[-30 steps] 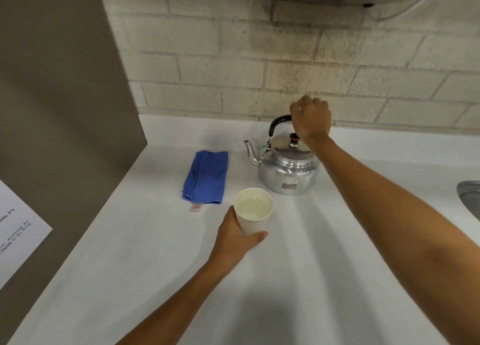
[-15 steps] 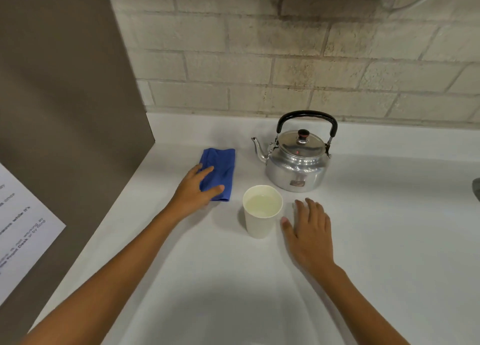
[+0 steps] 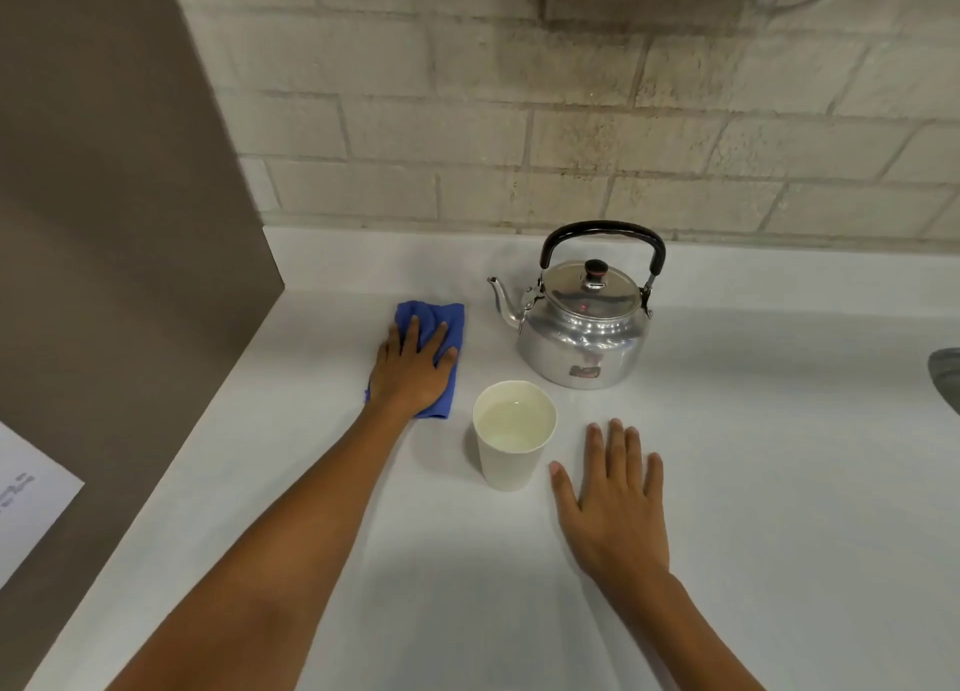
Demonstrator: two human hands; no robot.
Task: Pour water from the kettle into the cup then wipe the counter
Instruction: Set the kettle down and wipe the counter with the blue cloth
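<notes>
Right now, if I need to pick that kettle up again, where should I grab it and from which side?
Take the kettle by its black handle, which stands upright in an arch over the lid, so a hand can come straight down and wrap the top. The right hand lies flat on the counter and looks best placed; the spout points left, away from it.

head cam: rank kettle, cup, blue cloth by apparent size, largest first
1. kettle, clearly largest, handle included.
2-3. cup and blue cloth: look alike. The left hand lies flat over much of the cloth, and the cup sits nearer the camera, so no ranking.
</notes>
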